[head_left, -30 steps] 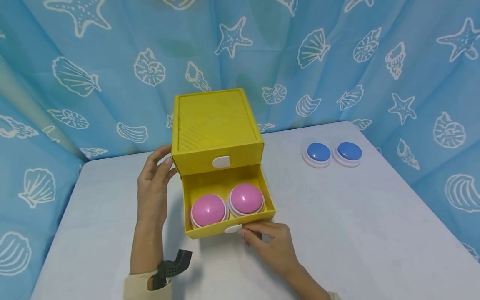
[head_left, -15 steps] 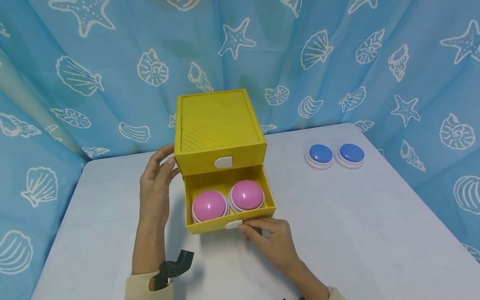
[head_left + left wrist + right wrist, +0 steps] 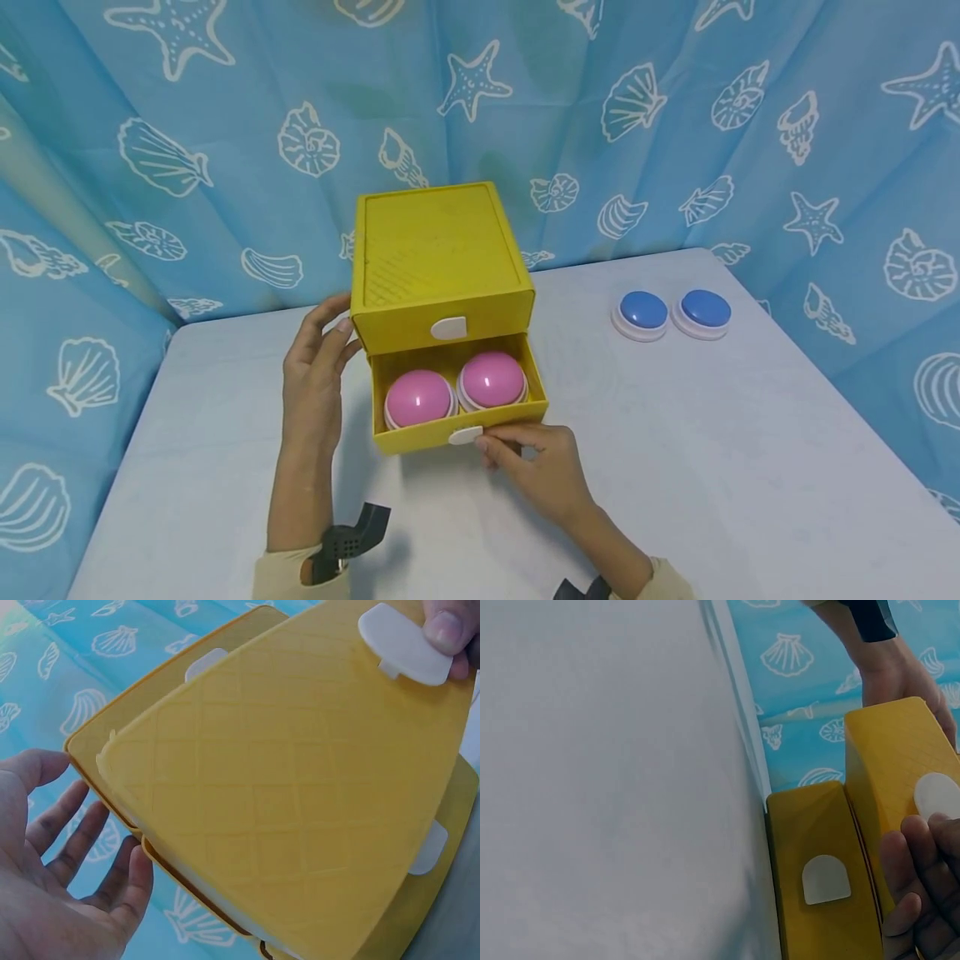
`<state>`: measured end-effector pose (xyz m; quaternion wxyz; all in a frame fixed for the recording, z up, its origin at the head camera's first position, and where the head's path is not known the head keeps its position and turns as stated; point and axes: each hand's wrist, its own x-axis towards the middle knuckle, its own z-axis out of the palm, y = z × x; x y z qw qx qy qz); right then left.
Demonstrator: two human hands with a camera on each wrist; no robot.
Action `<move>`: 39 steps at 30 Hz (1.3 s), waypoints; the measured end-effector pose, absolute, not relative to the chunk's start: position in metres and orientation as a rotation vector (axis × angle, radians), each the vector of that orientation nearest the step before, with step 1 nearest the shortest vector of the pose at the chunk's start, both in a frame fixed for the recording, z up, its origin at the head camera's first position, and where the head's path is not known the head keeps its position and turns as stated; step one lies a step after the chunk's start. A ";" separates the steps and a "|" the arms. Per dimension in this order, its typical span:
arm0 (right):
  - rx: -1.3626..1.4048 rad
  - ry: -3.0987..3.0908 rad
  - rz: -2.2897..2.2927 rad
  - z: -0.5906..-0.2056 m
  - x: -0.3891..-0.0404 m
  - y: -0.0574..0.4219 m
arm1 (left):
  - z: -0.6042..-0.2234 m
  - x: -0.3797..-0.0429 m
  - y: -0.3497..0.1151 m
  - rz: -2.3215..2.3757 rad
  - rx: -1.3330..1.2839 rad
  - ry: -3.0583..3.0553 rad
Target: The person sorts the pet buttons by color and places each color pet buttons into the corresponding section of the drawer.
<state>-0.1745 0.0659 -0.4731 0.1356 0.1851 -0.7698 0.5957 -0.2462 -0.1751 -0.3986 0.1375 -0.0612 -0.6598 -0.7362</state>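
Note:
A yellow drawer cabinet (image 3: 442,242) stands on the table, its middle drawer (image 3: 416,437) partly pulled out. Two pink dome push buttons (image 3: 420,398) on white bases sit side by side inside that drawer. My right hand (image 3: 540,467) pinches the drawer's white tab handle (image 3: 405,645) between thumb and fingers. At the cabinet's left side is my left hand (image 3: 318,358), its fingers (image 3: 64,825) loosely bent and the fingertips right at the edge. The top drawer, with its own white tab (image 3: 448,328), is closed above.
Two blue dome push buttons (image 3: 643,310) on white bases stand at the back right of the white table (image 3: 712,442). Below the pulled drawer, a closed bottom drawer (image 3: 817,825) shows in the right wrist view. A blue seashell curtain (image 3: 525,108) hangs behind.
The middle drawer has slid a little way in, the pink push buttons and my right hand moving with it towards the cabinet. My left hand has stayed at the cabinet's side.

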 end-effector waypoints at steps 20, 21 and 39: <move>0.580 -2.214 1.691 -0.451 -0.181 0.062 | -0.397 -0.248 -0.174 -2.145 -0.187 -1.888; 0.576 -2.217 1.691 -0.451 -0.181 0.062 | -0.397 -0.247 -0.174 -2.146 -0.192 -1.888; 0.555 -2.228 1.740 -0.453 -0.188 0.062 | -0.397 -0.247 -0.175 -2.157 -0.211 -1.876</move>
